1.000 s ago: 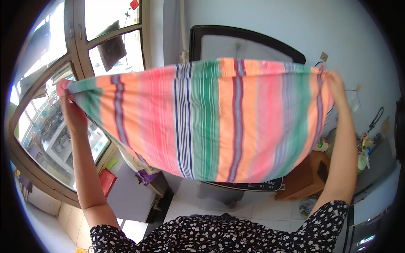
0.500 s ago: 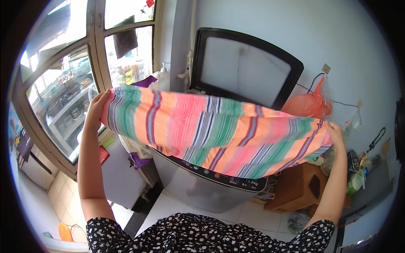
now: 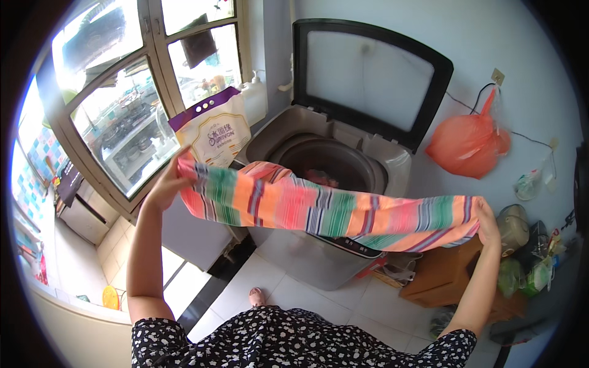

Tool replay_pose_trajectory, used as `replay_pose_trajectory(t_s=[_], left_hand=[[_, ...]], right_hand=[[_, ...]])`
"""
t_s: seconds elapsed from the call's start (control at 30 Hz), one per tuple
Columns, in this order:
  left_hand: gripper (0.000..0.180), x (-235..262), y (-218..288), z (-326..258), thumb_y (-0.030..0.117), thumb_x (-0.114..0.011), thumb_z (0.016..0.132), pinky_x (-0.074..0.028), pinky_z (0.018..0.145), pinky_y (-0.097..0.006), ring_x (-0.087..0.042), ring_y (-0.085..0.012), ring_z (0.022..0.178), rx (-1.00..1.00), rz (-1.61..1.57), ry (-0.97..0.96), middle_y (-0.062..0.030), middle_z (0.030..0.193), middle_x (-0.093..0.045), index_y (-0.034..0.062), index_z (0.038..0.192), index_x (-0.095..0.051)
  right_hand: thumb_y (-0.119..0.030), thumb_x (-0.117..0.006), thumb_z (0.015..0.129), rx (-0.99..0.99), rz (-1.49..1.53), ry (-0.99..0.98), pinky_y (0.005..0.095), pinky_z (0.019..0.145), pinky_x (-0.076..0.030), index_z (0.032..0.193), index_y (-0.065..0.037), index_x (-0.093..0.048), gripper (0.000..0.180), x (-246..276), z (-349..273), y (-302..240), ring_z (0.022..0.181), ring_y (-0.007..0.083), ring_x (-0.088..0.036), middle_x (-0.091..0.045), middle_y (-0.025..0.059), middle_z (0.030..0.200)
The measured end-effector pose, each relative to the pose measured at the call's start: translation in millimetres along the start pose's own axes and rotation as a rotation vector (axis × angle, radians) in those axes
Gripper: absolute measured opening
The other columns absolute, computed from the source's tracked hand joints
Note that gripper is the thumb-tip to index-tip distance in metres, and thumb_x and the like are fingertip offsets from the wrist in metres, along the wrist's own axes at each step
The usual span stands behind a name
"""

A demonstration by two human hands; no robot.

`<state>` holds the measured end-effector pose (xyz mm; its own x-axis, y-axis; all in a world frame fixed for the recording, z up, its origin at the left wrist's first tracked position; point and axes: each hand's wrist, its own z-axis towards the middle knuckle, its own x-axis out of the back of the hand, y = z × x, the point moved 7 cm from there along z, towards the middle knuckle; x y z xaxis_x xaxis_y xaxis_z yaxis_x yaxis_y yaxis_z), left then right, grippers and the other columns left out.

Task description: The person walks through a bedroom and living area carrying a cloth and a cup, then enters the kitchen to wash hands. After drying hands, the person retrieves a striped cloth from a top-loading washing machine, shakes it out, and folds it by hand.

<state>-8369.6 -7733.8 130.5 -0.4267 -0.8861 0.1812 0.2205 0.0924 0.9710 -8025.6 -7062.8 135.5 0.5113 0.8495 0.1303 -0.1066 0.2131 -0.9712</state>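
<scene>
A long piece of striped cloth (image 3: 334, 211), in pink, orange, green and purple, is stretched between my hands. My left hand (image 3: 167, 184) grips its left end, and my right hand (image 3: 488, 224) is closed on the right end. The cloth hangs in loose folds across the front of a grey top-loading washing machine (image 3: 307, 270). Behind it, the machine's dark tub (image 3: 294, 153) lies open, with something reddish partly visible inside. Its black-framed lid (image 3: 368, 80) stands raised against the wall.
A white and purple bag (image 3: 215, 132) and a white pump bottle (image 3: 254, 98) stand left of the tub by the window. On the right wall hangs a red plastic bag (image 3: 469, 144). A brown box (image 3: 438, 276) and bagged items are on the floor below it.
The cloth has been lowered and gathered into a narrower band, uncovering the tub and the white and purple bag. My left hand has moved down and right; my right hand slightly down.
</scene>
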Motion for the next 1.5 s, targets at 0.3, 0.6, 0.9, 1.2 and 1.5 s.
replay_pose_trajectory(t_s=[0.3, 0.6, 0.9, 1.2, 1.5], left_hand=[[0.033, 36.3, -52.3, -31.4, 0.028, -0.057, 0.089, -0.045, 0.094, -0.034, -0.057, -0.0207, 0.108, -0.015, -0.453, 0.101, -0.0102, 0.116, -0.06, 0.0033, 0.111, -0.059], [0.056, -130.9, 125.2, -32.8, 0.03, -0.064, 0.085, -0.043, 0.094, -0.039, -0.052, -0.0216, 0.111, -0.641, -0.452, -0.296, -0.0094, 0.12, -0.052, 0.008, 0.132, -0.043], [0.041, -93.0, 92.9, -77.2, 0.024, -0.061, 0.087, -0.049, 0.084, -0.031, -0.061, -0.019, 0.094, -0.574, -0.299, -0.104, -0.0085, 0.103, -0.062, 0.0003, 0.12, -0.054], [0.053, 94.0, 17.9, -175.0, 0.031, -0.049, 0.093, -0.049, 0.086, -0.031, -0.06, -0.0178, 0.096, -0.245, -0.249, 0.547, -0.0087, 0.109, -0.06, 0.0018, 0.136, -0.038], [0.05, 172.0, 30.9, -270.7, 0.025, -0.053, 0.091, -0.048, 0.087, -0.03, -0.058, -0.0158, 0.097, -0.151, -0.002, 0.874, -0.007, 0.109, -0.06, 0.0024, 0.134, -0.039]], right_hand=[[-0.02, -0.06, 0.092, -0.085, -0.318, 0.161, 0.0244, 0.078, -0.045, 0.096, -0.004, -0.065, 0.017, -13.8, -29.5, 3.6, 0.087, 0.0058, -0.056, -0.064, -0.0018, 0.094], [-0.016, -0.061, 0.089, 0.227, -0.252, -0.405, 0.0258, 0.058, -0.048, 0.086, -0.002, -0.066, 0.015, -379.8, -45.5, -227.0, 0.064, 0.0092, -0.06, -0.066, 0.0037, 0.072], [-0.034, -0.067, 0.087, 0.544, -0.347, -0.659, 0.0241, 0.064, -0.048, 0.108, -0.005, -0.057, 0.037, -434.7, -42.1, -207.9, 0.076, 0.0102, -0.055, -0.057, 0.0031, 0.096], [-0.011, -0.055, 0.09, 0.415, -0.531, -0.713, 0.0329, 0.093, -0.045, 0.126, -0.001, -0.05, 0.039, -467.3, 50.6, -95.5, 0.11, 0.0207, -0.056, -0.058, 0.0124, 0.124], [-0.006, -0.061, 0.081, 0.496, -0.674, -0.904, 0.0354, 0.108, -0.034, 0.14, -0.013, -0.039, 0.064, -514.3, 90.3, 28.4, 0.129, 0.0287, -0.042, -0.038, 0.0125, 0.145]])
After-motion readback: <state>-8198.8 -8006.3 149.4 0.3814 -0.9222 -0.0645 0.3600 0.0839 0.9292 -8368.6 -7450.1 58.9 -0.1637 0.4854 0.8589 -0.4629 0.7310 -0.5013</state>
